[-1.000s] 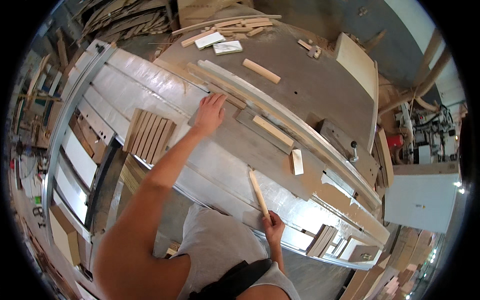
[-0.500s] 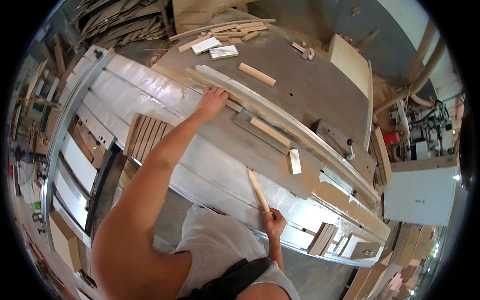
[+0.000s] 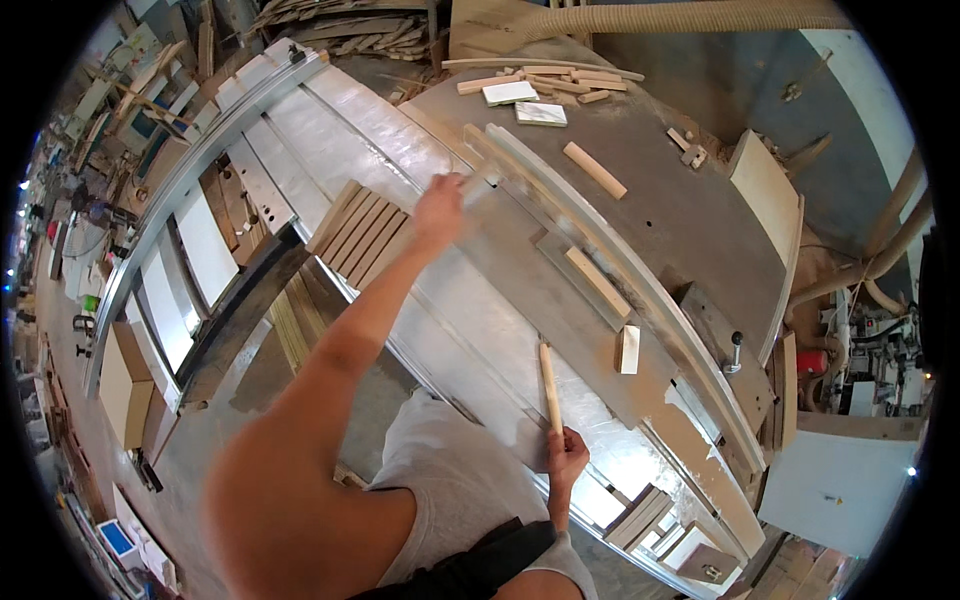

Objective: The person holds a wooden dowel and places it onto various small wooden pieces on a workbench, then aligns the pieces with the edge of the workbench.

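Note:
My left hand (image 3: 440,212), smeared by motion, reaches over the metal saw table (image 3: 440,300). Its fingers appear closed on a short wooden strip (image 3: 484,184), also blurred, angled toward the fence (image 3: 640,265). My right hand (image 3: 568,455), low at the table's near edge, grips the lower end of a slim wooden stick (image 3: 551,388) that points away from me. Beyond the stick, a pale wooden block (image 3: 598,282) lies along a flat grey-brown board (image 3: 575,275) beside the fence. A small white-faced block (image 3: 628,350) sits close to it.
Several wooden strips (image 3: 360,235) lie side by side left of my left forearm. More strips (image 3: 640,518) are at the near right. Past the fence are a loose wooden piece (image 3: 594,170), two white tiles (image 3: 540,114) and offcuts (image 3: 570,80). A black-knobbed lever (image 3: 735,352) stands at the right.
My left hand has drawn back from the fence toward me with the wooden strip. The view has shifted, so the table sits farther right. My right hand still grips the stick.

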### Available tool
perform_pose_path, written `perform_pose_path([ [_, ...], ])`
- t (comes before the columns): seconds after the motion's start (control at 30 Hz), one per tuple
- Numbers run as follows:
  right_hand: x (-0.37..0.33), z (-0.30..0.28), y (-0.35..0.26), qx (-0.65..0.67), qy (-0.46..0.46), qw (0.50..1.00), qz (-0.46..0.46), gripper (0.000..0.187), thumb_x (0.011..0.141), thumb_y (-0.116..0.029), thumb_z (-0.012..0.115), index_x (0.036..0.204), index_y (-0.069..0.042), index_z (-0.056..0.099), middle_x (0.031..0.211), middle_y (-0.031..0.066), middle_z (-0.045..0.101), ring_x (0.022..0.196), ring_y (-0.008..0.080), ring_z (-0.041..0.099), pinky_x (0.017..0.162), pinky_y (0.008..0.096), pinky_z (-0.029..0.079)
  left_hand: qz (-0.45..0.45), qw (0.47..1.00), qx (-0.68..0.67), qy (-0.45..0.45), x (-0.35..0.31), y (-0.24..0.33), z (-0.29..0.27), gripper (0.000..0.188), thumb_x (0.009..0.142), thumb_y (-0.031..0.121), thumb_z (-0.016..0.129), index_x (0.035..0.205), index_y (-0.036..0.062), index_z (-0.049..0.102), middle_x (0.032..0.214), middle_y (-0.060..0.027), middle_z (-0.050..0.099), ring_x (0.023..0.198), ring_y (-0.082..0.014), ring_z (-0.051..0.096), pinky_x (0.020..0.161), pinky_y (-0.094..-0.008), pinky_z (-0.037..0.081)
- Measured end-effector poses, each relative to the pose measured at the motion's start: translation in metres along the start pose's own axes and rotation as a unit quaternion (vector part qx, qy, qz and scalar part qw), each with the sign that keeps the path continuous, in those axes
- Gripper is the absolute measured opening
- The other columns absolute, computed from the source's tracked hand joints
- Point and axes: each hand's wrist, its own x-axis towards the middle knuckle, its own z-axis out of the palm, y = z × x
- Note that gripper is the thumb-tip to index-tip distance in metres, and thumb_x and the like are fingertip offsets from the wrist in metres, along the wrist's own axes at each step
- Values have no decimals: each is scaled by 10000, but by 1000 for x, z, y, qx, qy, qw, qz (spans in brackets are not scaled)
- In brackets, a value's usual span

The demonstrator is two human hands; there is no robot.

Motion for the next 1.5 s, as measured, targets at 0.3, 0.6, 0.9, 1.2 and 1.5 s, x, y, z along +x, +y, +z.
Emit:
perform_pose_path([
  [0.3, 0, -9, -22, 49, -43, 997, 43, 297, 908, -225, 777, 1008, 50, 723, 676, 29, 639, 520, 77, 527, 444, 254, 419, -151, 979, 118, 72, -38, -108, -103, 338, 875, 248, 721, 1142, 59, 638, 1063, -179, 660, 959, -375, 671, 845, -479, 537],
  [0.6, 2, -10, -24, 78, -51, 993, 77, 281, 924, -210, 757, 1020, 50, 711, 666, 66, 639, 443, 100, 522, 371, 255, 409, -133, 951, 266, 90, -38, -123, -129, 536, 828, 318, 754, 1276, 59, 613, 1323, -185, 599, 1256, -398, 562, 1026, -606, 423],
  [0.9, 0, -8, -26, 68, -34, 995, 70, 290, 899, -203, 777, 1020, 51, 709, 655, 52, 628, 458, 98, 530, 382, 257, 412, -160, 973, 150, -76, -25, -157, -141, 616, 867, 341, 746, 1324, -24, 552, 1196, -266, 678, 1139, -431, 646, 976, -476, 520],
  [1.2, 2, -10, -15, 49, -41, 997, 52, 260, 907, -179, 768, 1020, 49, 710, 663, 43, 630, 466, 95, 530, 386, 258, 423, -148, 975, 126, -112, -26, -174, -145, 694, 871, 345, 745, 1409, -19, 502, 1300, -271, 639, 1213, -421, 611, 1044, -457, 483],
  [1.5, -5, -13, -30, 41, -89, 994, 40, 329, 932, -258, 739, 1044, 51, 731, 676, 18, 623, 536, 84, 534, 457, 265, 432, -89, 976, 198, 30, -31, -129, -132, 734, 862, 367, 744, 1458, 27, 484, 1418, -219, 558, 1347, -399, 488, 1117, -522, 392],
])
